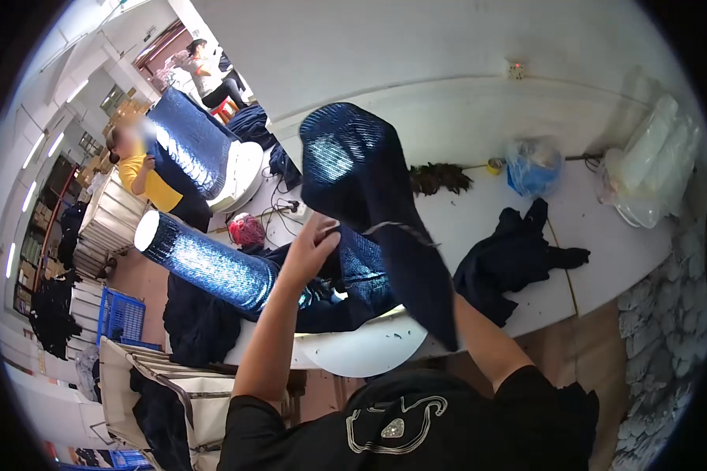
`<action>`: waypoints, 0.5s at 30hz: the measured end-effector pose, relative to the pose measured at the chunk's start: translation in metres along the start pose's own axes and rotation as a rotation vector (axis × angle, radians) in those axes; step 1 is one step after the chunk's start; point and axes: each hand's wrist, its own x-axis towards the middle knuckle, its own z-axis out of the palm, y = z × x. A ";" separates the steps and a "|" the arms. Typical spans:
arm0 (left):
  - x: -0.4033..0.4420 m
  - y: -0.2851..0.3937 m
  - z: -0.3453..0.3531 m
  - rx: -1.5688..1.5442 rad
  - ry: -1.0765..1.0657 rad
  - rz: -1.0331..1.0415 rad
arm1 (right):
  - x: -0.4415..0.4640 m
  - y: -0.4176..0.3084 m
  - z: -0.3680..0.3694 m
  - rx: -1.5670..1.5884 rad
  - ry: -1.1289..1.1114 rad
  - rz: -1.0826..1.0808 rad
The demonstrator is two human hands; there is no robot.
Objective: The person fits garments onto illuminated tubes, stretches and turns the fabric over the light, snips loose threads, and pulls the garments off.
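A dark navy knit garment is held up in front of me, its upper end bulging and shiny in the light. My left hand has its fingers curled at the garment's edge. My right forearm goes up behind or into the cloth, which hides the right hand. More navy knit is stretched over a glowing white tube that points left, its stitches lit from within. Part of the knit lies bunched near the tube's base, under my left hand.
A dark garment lies on the white table to the right. Behind are a blue-and-clear plastic bag, a tape roll and dark scraps. At left, a person in yellow stands by another lit knit. A cloth-lined cart stands below.
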 end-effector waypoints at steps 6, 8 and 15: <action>0.018 0.042 0.009 0.511 0.014 0.256 | 0.005 0.002 -0.009 -0.018 -0.034 0.005; 0.025 0.005 0.013 0.551 0.065 0.301 | 0.001 0.016 0.006 -0.039 -0.044 -0.007; 0.016 -0.122 0.057 1.082 -0.254 0.034 | -0.021 0.039 0.031 -0.265 -0.228 0.036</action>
